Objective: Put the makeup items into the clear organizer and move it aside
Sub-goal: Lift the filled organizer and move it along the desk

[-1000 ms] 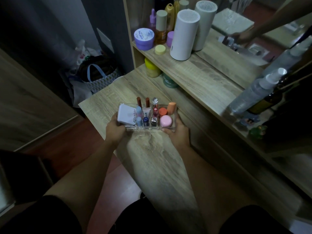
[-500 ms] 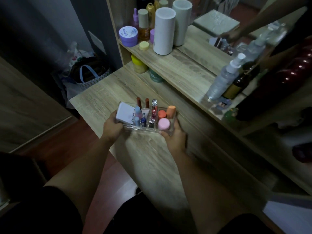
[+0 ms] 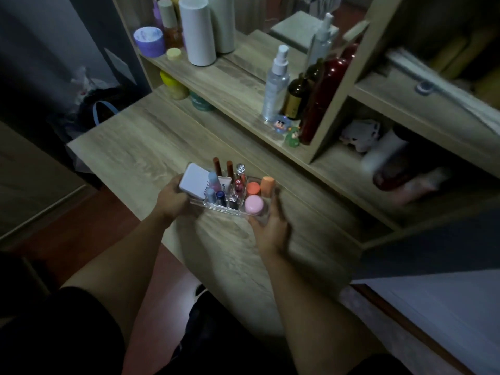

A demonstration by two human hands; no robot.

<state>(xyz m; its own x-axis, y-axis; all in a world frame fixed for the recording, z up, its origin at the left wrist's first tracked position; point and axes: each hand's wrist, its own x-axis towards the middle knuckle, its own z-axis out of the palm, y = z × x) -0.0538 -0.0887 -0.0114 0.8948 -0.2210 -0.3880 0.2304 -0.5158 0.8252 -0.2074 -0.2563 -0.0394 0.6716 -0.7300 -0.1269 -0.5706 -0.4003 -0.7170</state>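
Far left on the upper shelf (image 3: 238,85), a purple jar (image 3: 149,41) sits beside a small yellow lid (image 3: 173,53), and just right of those stands a tall white cylinder (image 3: 197,29). Under that shelf a yellow tub (image 3: 173,85) and a green jar (image 3: 200,100) are tucked in.

Down at the counter (image 3: 140,147) now: the left hand (image 3: 171,200) has its grip closed on the left end of the clear organizer (image 3: 266,211), fingers wrapped right at the white compact case (image 3: 195,180) that leans out of that end. Across the organizer's middle slots stand two dark red lipsticks (image 3: 217,165), a pale blue tube (image 3: 213,180), a navy-capped stick (image 3: 220,196) and a clear-capped gloss (image 3: 240,170), all upright. At the right end, an orange cap (image 3: 253,188), an orange sponge (image 3: 267,184) and a pink round jar (image 3: 253,204) sit together. The right hand (image 3: 270,228) clasps that right end, grip closed on the organizer; the hand is blurred. I cannot tell whether the organizer rests on the counter or is just lifted.

Further right on the shelf, a clear spray bottle (image 3: 276,85), an amber bottle (image 3: 296,97) and a dark red bottle (image 3: 323,100) stand close together.
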